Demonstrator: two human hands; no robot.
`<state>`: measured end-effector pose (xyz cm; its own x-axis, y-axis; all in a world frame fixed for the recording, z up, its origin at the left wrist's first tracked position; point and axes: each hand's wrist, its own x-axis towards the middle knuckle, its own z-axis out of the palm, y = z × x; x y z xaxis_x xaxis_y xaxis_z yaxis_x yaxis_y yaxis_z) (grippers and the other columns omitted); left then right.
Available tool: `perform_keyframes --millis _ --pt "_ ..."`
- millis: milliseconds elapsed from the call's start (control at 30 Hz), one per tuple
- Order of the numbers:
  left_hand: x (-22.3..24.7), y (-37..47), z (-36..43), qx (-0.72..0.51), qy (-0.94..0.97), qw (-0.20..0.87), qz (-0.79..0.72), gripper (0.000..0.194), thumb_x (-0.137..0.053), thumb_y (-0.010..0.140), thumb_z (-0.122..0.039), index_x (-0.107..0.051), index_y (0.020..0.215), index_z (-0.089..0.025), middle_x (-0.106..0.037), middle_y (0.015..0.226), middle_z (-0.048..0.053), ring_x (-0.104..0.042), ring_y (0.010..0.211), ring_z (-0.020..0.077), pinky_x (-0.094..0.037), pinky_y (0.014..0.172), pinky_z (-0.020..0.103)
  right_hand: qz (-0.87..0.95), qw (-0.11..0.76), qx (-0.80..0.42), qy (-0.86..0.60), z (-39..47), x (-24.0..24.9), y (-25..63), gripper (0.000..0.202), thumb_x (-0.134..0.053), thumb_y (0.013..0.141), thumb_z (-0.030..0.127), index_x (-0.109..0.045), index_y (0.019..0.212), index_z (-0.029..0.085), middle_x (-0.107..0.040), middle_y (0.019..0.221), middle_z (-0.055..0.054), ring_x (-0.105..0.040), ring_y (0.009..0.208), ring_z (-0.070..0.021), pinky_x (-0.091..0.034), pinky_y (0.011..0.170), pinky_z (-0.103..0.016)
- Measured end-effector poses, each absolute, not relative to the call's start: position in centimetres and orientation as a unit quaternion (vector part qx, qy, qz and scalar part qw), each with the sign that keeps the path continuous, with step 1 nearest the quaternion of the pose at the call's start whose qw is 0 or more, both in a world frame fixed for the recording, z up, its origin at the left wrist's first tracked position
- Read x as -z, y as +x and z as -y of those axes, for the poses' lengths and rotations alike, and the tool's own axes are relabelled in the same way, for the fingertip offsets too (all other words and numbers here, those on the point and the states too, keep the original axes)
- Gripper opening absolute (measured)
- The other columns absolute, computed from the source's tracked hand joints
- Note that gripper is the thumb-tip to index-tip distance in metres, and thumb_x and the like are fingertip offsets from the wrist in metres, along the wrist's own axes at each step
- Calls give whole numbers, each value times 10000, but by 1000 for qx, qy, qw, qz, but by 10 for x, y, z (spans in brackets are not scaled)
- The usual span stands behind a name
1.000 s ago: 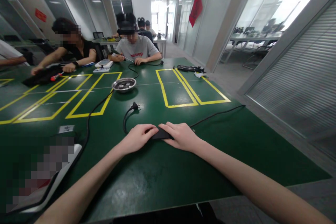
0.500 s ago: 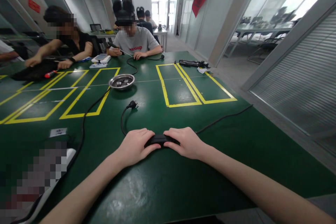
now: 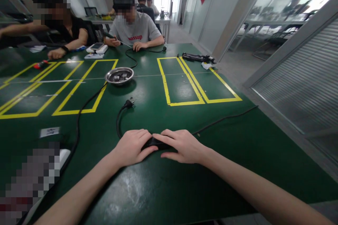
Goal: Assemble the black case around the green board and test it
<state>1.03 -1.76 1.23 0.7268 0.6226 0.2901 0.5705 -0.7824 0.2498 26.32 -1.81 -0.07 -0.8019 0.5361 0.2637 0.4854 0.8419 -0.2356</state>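
Observation:
A black power adapter (image 3: pixel 155 143) lies near the table's front, a cord running from each side of it. My left hand (image 3: pixel 134 146) is closed around its left part, thumb along the near side. Over its right part is my right hand (image 3: pixel 182 145), with the index finger stretched across the top and the thumb spread away below. The adapter's ends are hidden beneath my hands. Past my left hand, a cord curves up to a black plug (image 3: pixel 129 103) with its prongs bared. A thinner cord (image 3: pixel 224 118) runs off to the right.
A metal bowl (image 3: pixel 119 76) with small metal parts stands on the green table (image 3: pixel 148 190). Yellow tape rectangles mark its surface. At the far right lies a black tripod-like object (image 3: pixel 198 58). A white power strip (image 3: pixel 62 160) is at the left. Two co-workers sit opposite.
My right hand has loosened and its thumb has come off the adapter. My view has tilted down slightly. The co-worker at left has stretched an arm out leftward.

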Motion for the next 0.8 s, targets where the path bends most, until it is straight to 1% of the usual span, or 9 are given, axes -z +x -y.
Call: perform_keyframes --millis 100,200,300,367,400,467,600,700,800 --pt "-13 10 16 -174 924 93 -327 419 -418 1072 -464 -609 850 -164 -645 737 40 -603 644 169 -460 606 280 956 134 -47 -255 19 0 261 555 -516 1046 500 -453 1555 286 -652 1148 -86 -676 789 -169 -501 628 -268" --pt "-14 10 15 -164 925 94 -329 417 -440 1066 -465 -624 844 -163 -668 762 50 -621 677 177 -483 645 293 952 138 -44 -270 19 1 262 496 -502 1060 450 -494 1530 292 -665 1102 -67 -668 724 -153 -489 585 -254" --pt "-16 8 16 -230 918 38 -320 352 -475 1050 -440 -671 1103 -152 -745 970 106 -683 878 234 -528 786 363 933 189 -70 -299 16 0 266 477 -519 1048 434 -530 1501 285 -678 1129 -74 -680 728 -166 -529 611 -275" --pt "-17 8 18 -299 895 -32 -329 346 -512 1023 -388 -642 1267 -180 -732 1196 137 -669 1092 285 -510 944 453 899 255 -105 -339 9 -2 273 492 -531 1039 419 -522 1508 271 -692 1134 -84 -702 814 -196 -576 698 -306" --pt "-17 8 19 -333 885 -55 -320 333 -526 1010 -348 -639 1279 -188 -732 1215 133 -666 1111 287 -505 959 465 875 297 -121 -363 4 -3 279 499 -540 1032 415 -521 1508 267 -700 1151 -91 -710 899 -222 -593 772 -335" --pt "-17 10 20 -354 887 -63 -291 301 -551 988 -282 -648 1259 -196 -753 1180 112 -682 1080 262 -524 936 441 818 393 -125 -402 -10 -5 295 499 -556 1017 435 -548 1482 255 -690 1276 -109 -682 1117 -288 -577 945 -426" --pt "-17 17 18 -318 914 -24 -252 226 -542 998 -253 -697 1155 -203 -785 982 65 -719 910 202 -576 815 363 691 535 -69 -481 -49 -1 345 541 -560 997 505 -556 1470 242 -640 1390 -123 -622 1262 -323 -514 1058 -518" --pt "-17 19 14 -341 909 -32 -239 202 -550 1002 -225 -699 1122 -160 -777 903 70 -713 820 185 -568 749 326 618 585 -32 -524 -74 6 378 567 -534 990 542 -559 1462 230 -627 1402 -139 -597 1300 -318 -477 1099 -540" --pt "-15 17 11 -339 911 -39 -231 169 -552 1009 -203 -696 1082 -153 -770 853 49 -705 740 164 -545 695 299 568 589 -27 -574 -85 14 394 575 -560 946 552 -607 1394 195 -671 1343 -134 -620 1263 -304 -473 1109 -527"
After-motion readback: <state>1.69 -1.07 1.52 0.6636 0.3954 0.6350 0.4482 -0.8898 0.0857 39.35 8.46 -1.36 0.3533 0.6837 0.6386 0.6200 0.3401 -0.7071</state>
